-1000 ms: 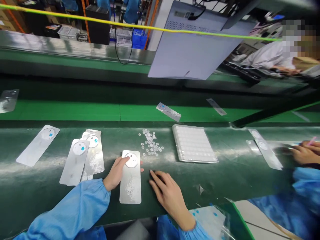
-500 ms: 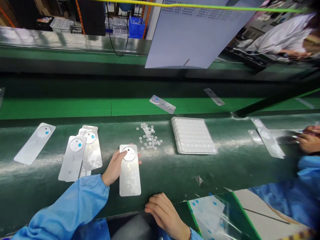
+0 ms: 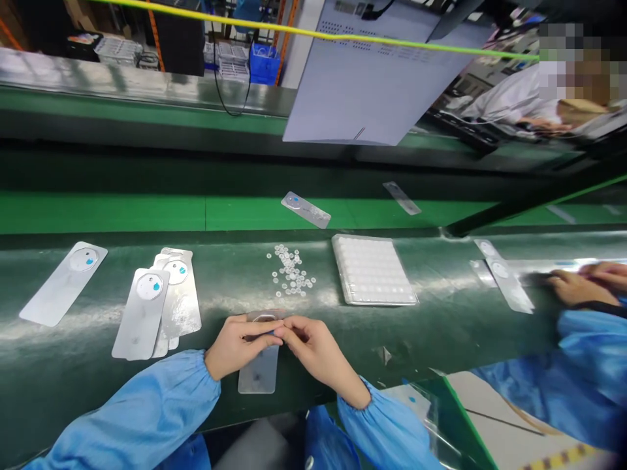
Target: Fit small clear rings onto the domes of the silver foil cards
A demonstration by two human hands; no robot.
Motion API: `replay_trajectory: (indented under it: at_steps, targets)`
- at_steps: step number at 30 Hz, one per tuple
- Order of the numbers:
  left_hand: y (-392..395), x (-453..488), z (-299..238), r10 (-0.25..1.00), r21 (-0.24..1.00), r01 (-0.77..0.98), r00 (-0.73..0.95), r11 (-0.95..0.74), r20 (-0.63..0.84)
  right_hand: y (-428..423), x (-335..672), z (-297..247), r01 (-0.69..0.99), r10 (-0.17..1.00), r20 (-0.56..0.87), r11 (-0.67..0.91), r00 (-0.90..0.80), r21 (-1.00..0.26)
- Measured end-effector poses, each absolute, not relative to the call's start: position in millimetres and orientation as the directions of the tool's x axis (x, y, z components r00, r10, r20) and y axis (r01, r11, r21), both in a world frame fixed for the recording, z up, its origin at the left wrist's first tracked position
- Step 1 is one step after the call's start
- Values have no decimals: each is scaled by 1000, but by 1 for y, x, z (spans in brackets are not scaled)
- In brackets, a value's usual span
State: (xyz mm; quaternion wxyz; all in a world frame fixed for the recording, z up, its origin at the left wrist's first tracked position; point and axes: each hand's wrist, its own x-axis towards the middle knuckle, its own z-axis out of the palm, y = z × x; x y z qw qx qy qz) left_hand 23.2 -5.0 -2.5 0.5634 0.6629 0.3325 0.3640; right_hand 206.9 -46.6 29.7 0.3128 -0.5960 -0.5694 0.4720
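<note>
My left hand (image 3: 245,344) is closed on a pale grey phone back cover (image 3: 258,375), gripping its upper part above the bench. My right hand (image 3: 313,346) meets it at the cover's round camera area, thumb and finger pinched together. A bit of blue shows at the touching fingertips; what the right hand pinches is mostly hidden. Beyond the hands lies a scatter of small clear round pieces (image 3: 292,277). To the left, several overlapping phone back covers (image 3: 140,320) rest flat, with blue dots in their round camera areas. A single cover (image 3: 63,284) lies farther left.
A clear tray with white rows (image 3: 375,271) stands right of the scatter. Two covers (image 3: 306,209) lie on the green strip behind. At right, a co-worker's hands (image 3: 585,284) work beside more covers (image 3: 507,281). A grey panel (image 3: 343,91) hangs overhead.
My right hand has risen from the bench's front edge to the cover and now pinches at its camera area. The cover has tilted in my left hand. The view has shifted slightly.
</note>
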Motion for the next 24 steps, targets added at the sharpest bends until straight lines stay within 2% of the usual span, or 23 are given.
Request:
replay_trajectory:
  at_steps: [7,9,19,24]
  targets:
    - [-5,23,-7,903,987,102,424,-121,67,-51,203,27,52,932,-357,-354,-69,-934]
    - [-5,24,-7,918,988,105,392,-115,65,-53,202,27,16,923,-380,-380,-62,-925]
    - [-6,25,-9,920,994,93,391,-50,10,-53,203,34,156,946,-322,-313,-31,-937]
    - [-5,26,-3,910,1000,14,415,-2,-4,-52,200,34,229,958,-285,-280,14,-932]
